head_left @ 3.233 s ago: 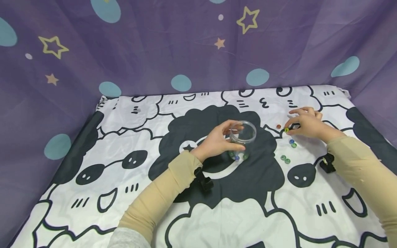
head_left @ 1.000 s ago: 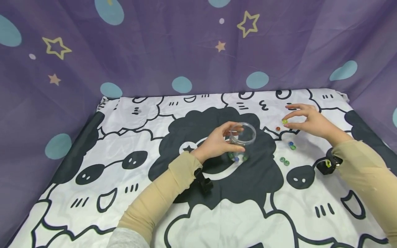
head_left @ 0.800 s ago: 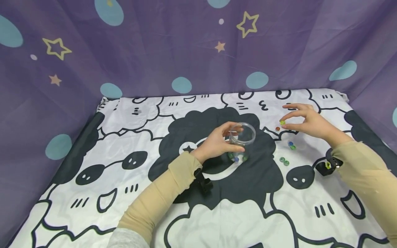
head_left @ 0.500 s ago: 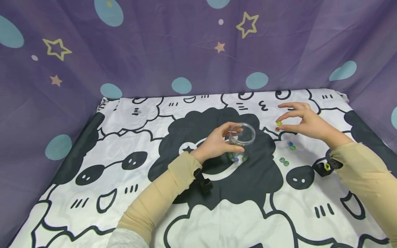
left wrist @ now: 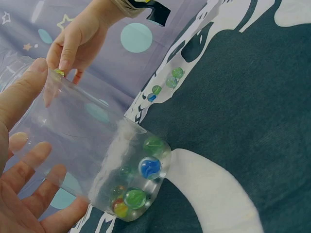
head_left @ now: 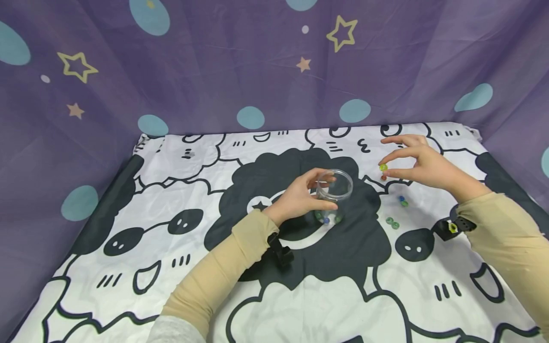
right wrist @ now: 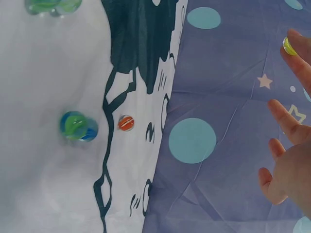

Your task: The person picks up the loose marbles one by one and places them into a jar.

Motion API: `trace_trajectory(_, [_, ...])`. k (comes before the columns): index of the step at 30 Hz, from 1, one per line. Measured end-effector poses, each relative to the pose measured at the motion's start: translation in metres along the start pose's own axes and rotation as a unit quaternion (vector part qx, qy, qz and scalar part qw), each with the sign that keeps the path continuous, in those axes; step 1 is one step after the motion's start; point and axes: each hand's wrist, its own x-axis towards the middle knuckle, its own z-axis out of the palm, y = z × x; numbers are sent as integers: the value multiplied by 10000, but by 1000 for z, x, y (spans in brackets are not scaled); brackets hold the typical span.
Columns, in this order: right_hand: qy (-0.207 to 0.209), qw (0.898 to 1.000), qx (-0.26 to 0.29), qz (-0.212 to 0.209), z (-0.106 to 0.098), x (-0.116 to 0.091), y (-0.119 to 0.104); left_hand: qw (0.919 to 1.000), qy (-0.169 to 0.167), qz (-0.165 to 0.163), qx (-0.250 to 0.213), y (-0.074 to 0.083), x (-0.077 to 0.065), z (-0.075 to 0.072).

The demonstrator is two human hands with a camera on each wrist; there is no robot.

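Note:
In the head view my left hand [head_left: 296, 197] grips a clear plastic jar [head_left: 339, 208] that stands upright on the cloth, fingers and thumb round its side. At its bottom lie several marbles, among them a blue one [left wrist: 150, 168], a green one [left wrist: 135, 199] and a yellow-red one [left wrist: 121, 209]. My right hand [head_left: 424, 164] pinches a yellow marble [head_left: 383, 167] between thumb and index finger, the other fingers spread. The marble is right of the jar, raised off the cloth. Just below it in the head view sits an orange marble [right wrist: 126, 123].
Right of the jar, a blue marble [head_left: 401, 198] lies against a green marble [head_left: 404, 203]. Two more green marbles [head_left: 392, 223] lie nearer. A cartoon-print cloth [head_left: 334, 309] covers the table, and a purple curtain [head_left: 193, 76] hangs behind it.
My right hand has lifted the yellow marble off the cloth and moved a little to the left with it, above the orange marble. The left hand and jar stay in place.

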Motion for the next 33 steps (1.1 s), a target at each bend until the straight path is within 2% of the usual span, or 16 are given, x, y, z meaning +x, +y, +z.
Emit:
trace_trajectory(12, [81, 9998, -28, -193, -1, 2, -10, 9999, -46, -68, -74, 1, 0, 1])
trace_trajectory(16, [137, 9996, -45, -251, -1, 5, -15, 9999, -82, -127, -58, 9, -3, 0])
trace_trajectory(20, [199, 9991, -36, -379, -1, 7, -17, 10000, -56, -69, 12, 8, -2, 0])
trace_trajectory(22, [216, 9988, -42, -436, 0, 9, -19, 10000, -39, -1, 14, 1, 1, 1])
trace_trajectory(33, [156, 9985, 76, -514, 4, 18, -39, 10000, 41, -46, 15, 1, 1, 0])
